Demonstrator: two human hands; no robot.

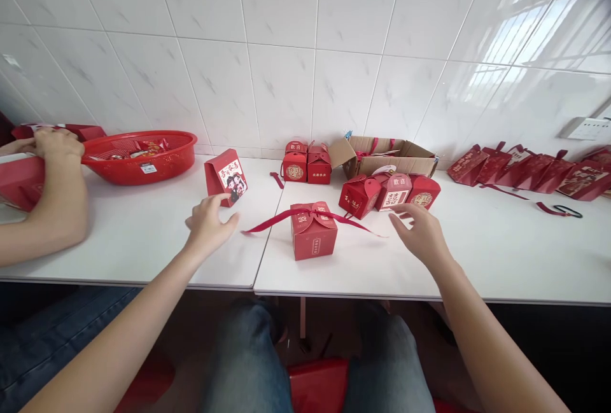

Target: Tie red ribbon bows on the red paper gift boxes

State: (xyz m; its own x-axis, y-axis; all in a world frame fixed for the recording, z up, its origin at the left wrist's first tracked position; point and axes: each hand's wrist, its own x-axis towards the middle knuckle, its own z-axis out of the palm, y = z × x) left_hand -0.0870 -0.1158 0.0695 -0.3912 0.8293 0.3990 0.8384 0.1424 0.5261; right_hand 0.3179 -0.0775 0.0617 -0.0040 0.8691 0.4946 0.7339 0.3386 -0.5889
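A red gift box (315, 239) stands upright on the white table in front of me. A dark red ribbon (273, 221) is tied at its top, with both tails stretched out sideways. Left of the box, my left hand (209, 224) hovers with fingers apart, holding nothing. Just behind it stands a red box with a couple picture (226, 176); whether the fingertips touch it I cannot tell. On the other side, my right hand (417, 230) is open past the ribbon's right tail. Its fingers are nearest to a small box with a white label (394, 191).
Small red boxes (294, 161) stand by the wall. A cardboard box (396, 163) holds ribbons. At left is a red basket (184, 146) with packets, beside another person's arm (62, 203). Several red boxes (494, 161) and a black loop (568, 210) lie at right.
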